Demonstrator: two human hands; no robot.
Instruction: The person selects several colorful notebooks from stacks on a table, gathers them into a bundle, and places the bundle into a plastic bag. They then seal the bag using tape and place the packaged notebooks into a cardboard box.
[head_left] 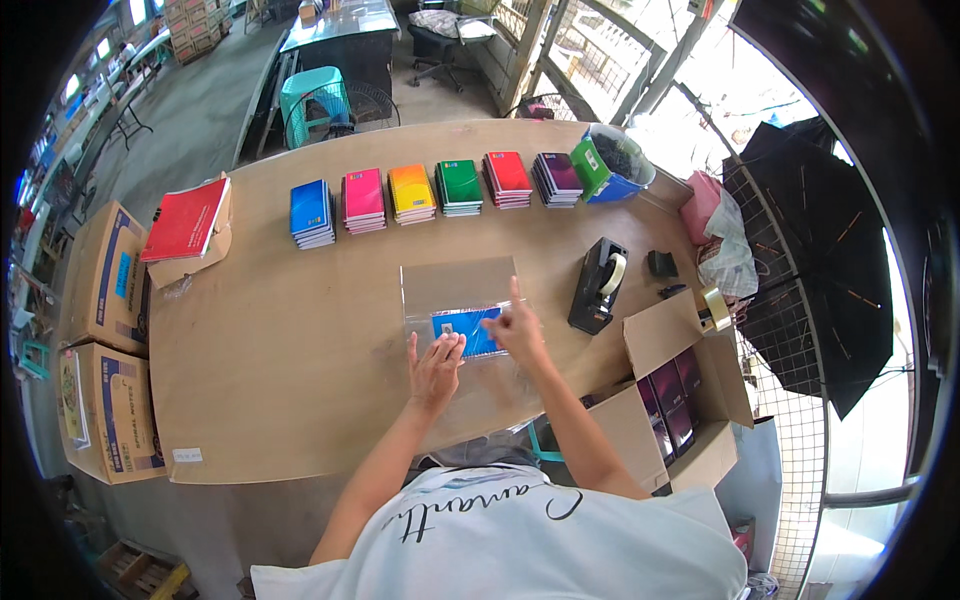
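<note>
A blue notebook (474, 328) lies sideways on a clear plastic sheet (430, 278) at the middle of the table, close in front of me. My left hand (436, 372) rests with outstretched fingers on the notebook's near left part. At its right end, my right hand (518, 332) has the index finger pointing away from me and other fingers bent against the cover; nothing shows in its grasp. Beyond the sheet stand low stacks of notebooks in a row: blue (312, 212), pink (363, 200), yellow (411, 193), green (459, 187), red (507, 179) and purple (557, 179).
A black tape dispenser (598, 288) stands to the right. Nearer, an open carton (712, 455) holds dark purple packs, with a tape roll (715, 308) at its flap. A bin (612, 165) sits far right. Left are a red book (187, 222) and stacked cartons (108, 410).
</note>
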